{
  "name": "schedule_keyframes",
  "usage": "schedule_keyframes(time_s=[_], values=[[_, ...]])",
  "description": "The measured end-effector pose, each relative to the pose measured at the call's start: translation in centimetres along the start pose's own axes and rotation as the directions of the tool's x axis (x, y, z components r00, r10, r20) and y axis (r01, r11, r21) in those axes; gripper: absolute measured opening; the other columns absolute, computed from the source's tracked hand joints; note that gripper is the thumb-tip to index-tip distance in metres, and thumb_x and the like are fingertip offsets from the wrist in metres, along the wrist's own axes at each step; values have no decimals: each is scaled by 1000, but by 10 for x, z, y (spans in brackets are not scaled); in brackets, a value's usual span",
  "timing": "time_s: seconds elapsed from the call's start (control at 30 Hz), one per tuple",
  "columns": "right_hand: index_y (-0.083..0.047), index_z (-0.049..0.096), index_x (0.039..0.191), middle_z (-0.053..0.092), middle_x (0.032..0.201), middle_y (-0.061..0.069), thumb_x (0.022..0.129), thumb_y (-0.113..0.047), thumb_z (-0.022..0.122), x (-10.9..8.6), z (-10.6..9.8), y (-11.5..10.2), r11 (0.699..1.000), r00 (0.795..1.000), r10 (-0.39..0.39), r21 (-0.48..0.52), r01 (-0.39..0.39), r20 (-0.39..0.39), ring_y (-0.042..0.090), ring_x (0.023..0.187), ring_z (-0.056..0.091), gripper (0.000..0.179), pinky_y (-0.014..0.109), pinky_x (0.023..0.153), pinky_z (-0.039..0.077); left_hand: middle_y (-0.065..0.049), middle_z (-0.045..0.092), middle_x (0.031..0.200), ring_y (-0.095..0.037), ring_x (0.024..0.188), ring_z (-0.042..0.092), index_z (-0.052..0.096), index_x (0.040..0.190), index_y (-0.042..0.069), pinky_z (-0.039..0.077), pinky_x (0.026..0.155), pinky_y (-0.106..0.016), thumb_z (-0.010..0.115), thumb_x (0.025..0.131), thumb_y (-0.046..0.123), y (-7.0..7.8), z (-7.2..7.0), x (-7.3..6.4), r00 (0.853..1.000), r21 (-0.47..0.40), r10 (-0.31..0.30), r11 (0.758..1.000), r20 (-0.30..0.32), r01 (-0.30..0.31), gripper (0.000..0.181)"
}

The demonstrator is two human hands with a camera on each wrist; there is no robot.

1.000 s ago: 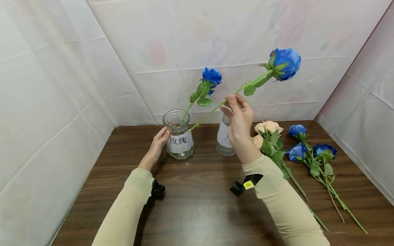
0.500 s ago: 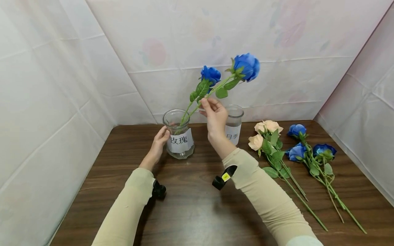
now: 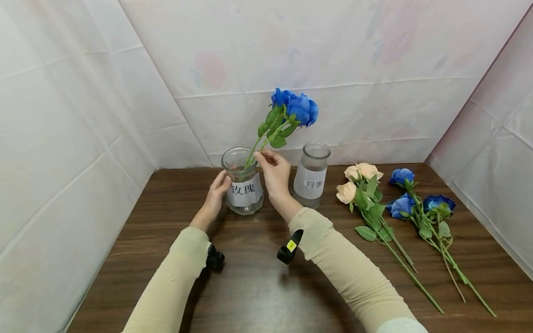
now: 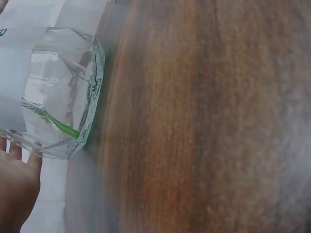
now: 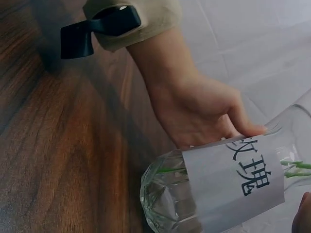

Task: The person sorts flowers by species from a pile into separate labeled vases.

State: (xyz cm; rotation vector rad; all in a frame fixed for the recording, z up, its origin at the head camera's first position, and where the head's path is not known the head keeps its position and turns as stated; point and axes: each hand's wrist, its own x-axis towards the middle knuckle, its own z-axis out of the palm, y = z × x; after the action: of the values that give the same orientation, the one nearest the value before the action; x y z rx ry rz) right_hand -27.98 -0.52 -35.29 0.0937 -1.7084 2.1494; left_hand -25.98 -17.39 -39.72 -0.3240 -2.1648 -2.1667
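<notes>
A glass vase (image 3: 246, 207) with a white paper label stands left of centre on the table. My left hand (image 3: 214, 199) holds its left side, thumb toward me and fingers behind, as the right wrist view shows. Inside leans one blue rose (image 3: 279, 97); in the left wrist view a green stem (image 4: 63, 127) reaches near the base. My right hand (image 3: 276, 178) pinches the stem of a second blue rose (image 3: 304, 111) just beyond the vase's right rim. That stem's lower part passes into the vase mouth. Its bloom overlaps the first one in the head view.
Right of my right hand stands another labelled glass vase (image 3: 310, 185). Further right lie several cream roses (image 3: 346, 192) and three blue roses (image 3: 400, 206), stems pointing toward the front right. White patterned cloth (image 3: 354, 55) hangs behind the wooden table (image 3: 258, 286).
My right hand has moved left and down, bringing the second blue rose from beside the labelled vase into its mouth. The second vase is uncovered. My left hand stays on the vase.
</notes>
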Motion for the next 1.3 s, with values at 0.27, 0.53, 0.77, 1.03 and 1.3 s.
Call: schedule_keyframes(time_s=[0.27,0.53,0.77,1.03,1.3], values=[[5,73,106,70,95,5,88,-12,77,0,-5,7,1000,999,13,9,-13,38,15,81,62,25,26,73,53,-22,40,142,-26,134,34,31,149,-6,18,118,-43,34,108,17,-20,-7,10,999,-10,-33,999,-1,33,47],[2,70,117,72,103,11,93,-16,72,-16,-22,8,998,990,63,8,-65,128,23,89,68,30,36,83,56,-6,48,119,-14,119,42,42,138,-2,24,115,-40,38,107,22,-32,-9,13,1000,0,11,1000,-29,-11,39],[6,67,117,72,103,16,96,-9,66,-37,-57,-15,997,973,62,30,-70,221,20,88,68,27,31,80,57,1,50,108,-12,111,44,46,128,0,28,110,-38,36,107,15,-31,-9,15,1000,5,10,1000,-26,-10,27],[9,64,120,74,97,3,96,-7,65,-56,-122,-52,997,962,57,-55,-44,266,21,87,69,29,32,80,57,2,48,108,-11,110,44,47,120,5,28,110,-39,35,107,14,-2,-4,4,1000,28,29,999,-3,-29,20],[8,64,119,74,93,-3,97,-11,65,-66,-196,-74,984,983,75,-171,-46,167,14,80,68,29,26,74,57,-2,48,116,-10,113,43,47,125,2,27,113,-41,34,107,13,-3,-1,3,1000,32,24,999,14,-25,24]])
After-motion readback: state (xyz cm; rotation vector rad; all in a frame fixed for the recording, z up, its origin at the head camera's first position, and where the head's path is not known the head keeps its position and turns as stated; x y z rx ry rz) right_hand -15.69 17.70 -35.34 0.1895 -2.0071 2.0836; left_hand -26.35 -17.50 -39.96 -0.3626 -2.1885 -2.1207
